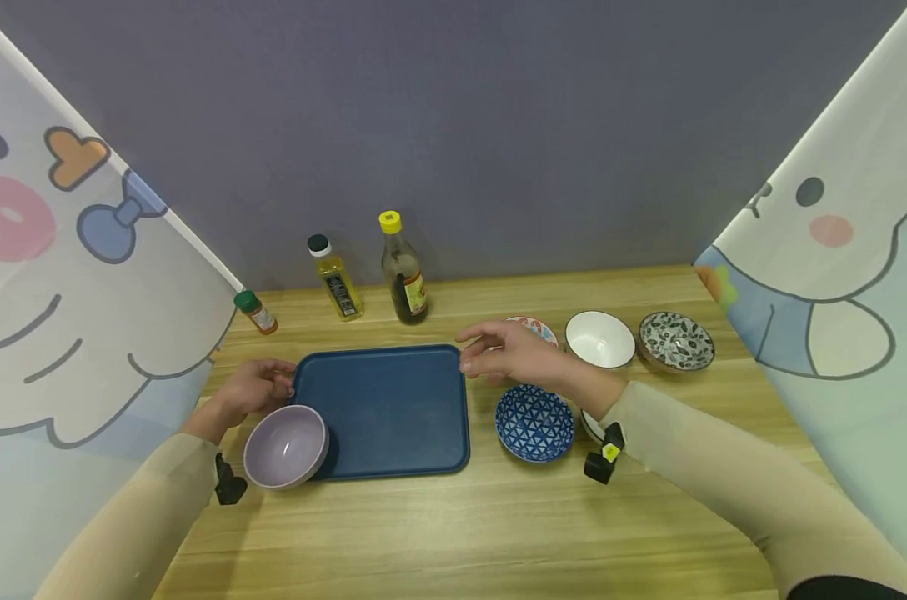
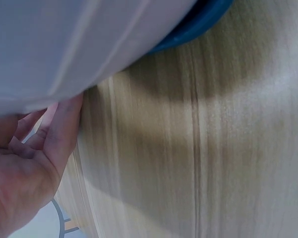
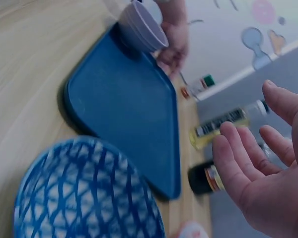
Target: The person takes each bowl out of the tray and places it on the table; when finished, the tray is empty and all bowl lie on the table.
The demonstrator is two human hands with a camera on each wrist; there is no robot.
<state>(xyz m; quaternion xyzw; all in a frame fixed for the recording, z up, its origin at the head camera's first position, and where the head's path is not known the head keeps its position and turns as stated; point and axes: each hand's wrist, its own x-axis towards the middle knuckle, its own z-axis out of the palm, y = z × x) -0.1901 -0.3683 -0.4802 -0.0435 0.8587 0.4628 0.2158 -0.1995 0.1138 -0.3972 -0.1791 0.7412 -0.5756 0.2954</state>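
In the head view, my left hand (image 1: 254,387) is at the left edge of a blue tray (image 1: 386,408), its fingers loosely bent. Just in front of that hand, a light purple bowl (image 1: 286,447) overlaps the tray's near left corner. In the left wrist view the bowl (image 2: 79,44) partly hides the fingers (image 2: 64,124), so contact with the rim is unclear. My right hand (image 1: 513,352), fingers spread and holding nothing, hovers by the tray's far right corner. Below it stands a blue patterned bowl (image 1: 534,423); behind it, a red-patterned bowl (image 1: 534,327) is partly covered.
At the right are a white bowl (image 1: 599,339) and a leaf-patterned bowl (image 1: 676,342). Another white bowl (image 1: 592,428) is mostly hidden under my right wrist. Behind the tray stand a dark sauce bottle (image 1: 406,279), an oil bottle (image 1: 338,287) and a green-capped jar (image 1: 256,312).
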